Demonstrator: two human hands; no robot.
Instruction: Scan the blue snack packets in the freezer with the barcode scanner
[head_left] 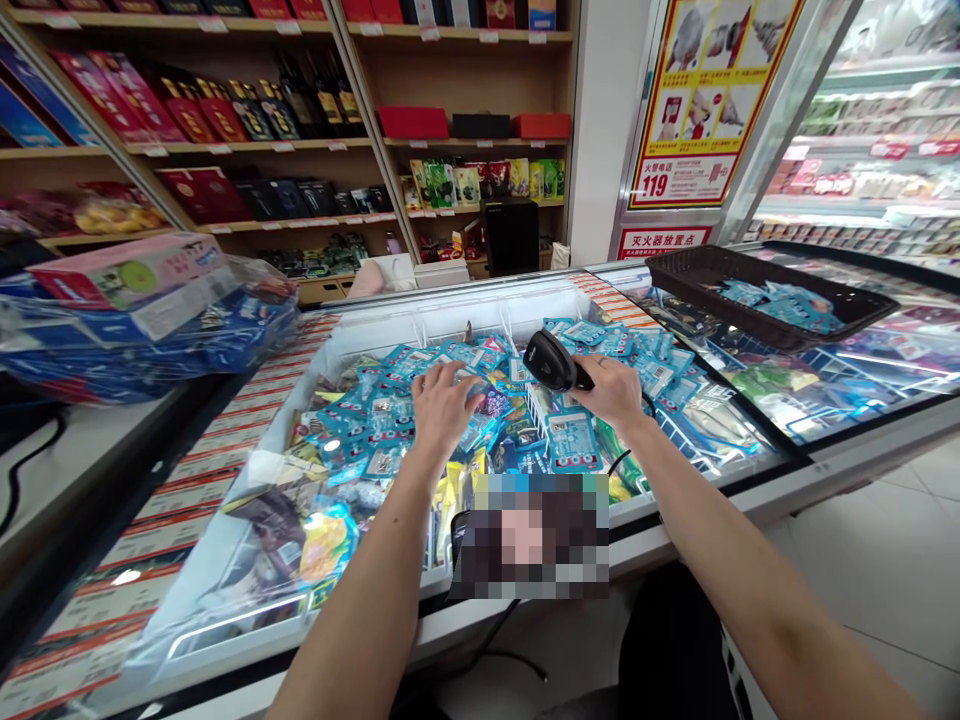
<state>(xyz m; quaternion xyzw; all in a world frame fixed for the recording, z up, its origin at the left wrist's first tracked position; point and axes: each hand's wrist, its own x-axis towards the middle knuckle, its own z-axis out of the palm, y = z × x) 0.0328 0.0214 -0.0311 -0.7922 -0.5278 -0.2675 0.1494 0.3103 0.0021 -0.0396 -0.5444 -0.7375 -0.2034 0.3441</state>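
My right hand (611,390) grips a black handheld barcode scanner (553,362) by its handle, with the scanner's head turned to the left. A dark cable hangs below that hand. To the left, my left hand (442,405) has its fingers curved and apart, and I see nothing in them. It is over a spread of small blue packets (390,420). More blue packets (574,440) lie beneath and around the scanner. They lie over the chest freezer (247,540), where other bags of goods and white wire dividers show.
A dark plastic tray (675,275) with blue packets stands at the right. At the left are plastic-wrapped goods with a pink box (131,270) on top. Stocked shelves (247,150) line the back. A pixelated patch (529,540) covers the freezer's front edge.
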